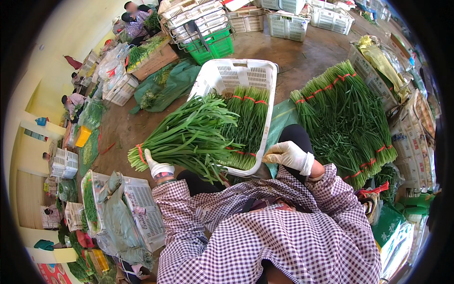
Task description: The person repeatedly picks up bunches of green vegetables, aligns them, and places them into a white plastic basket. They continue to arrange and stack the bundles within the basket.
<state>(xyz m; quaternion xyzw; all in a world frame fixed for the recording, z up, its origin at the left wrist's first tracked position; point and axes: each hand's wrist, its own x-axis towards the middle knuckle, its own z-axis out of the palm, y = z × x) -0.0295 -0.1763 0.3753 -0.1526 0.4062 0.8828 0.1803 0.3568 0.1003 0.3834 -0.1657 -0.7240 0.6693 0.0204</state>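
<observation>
My gloved left hand (158,166) grips a bunch of long green leafy stalks (188,131) by its stem end, beside a red tie. The leaves reach over the left side of a white plastic crate (273,81). Inside the crate lie several tied bunches (248,113), with red bands near their stem ends. My gloved right hand (285,154) is at the crate's near right corner, above my knee, with its fingertips drawn together; whether they pinch something small cannot be told. To the right, a large stack of tied green bunches (347,124) rests by a green sheet (285,117).
A green crate (212,46) under stacked white crates stands beyond my crate. A green tarp (166,85) lies on the floor at the upper left. Covered crates (145,209) stand at my left, and a wrapped crate (372,78) at the right. Other people (136,23) sit along the left wall.
</observation>
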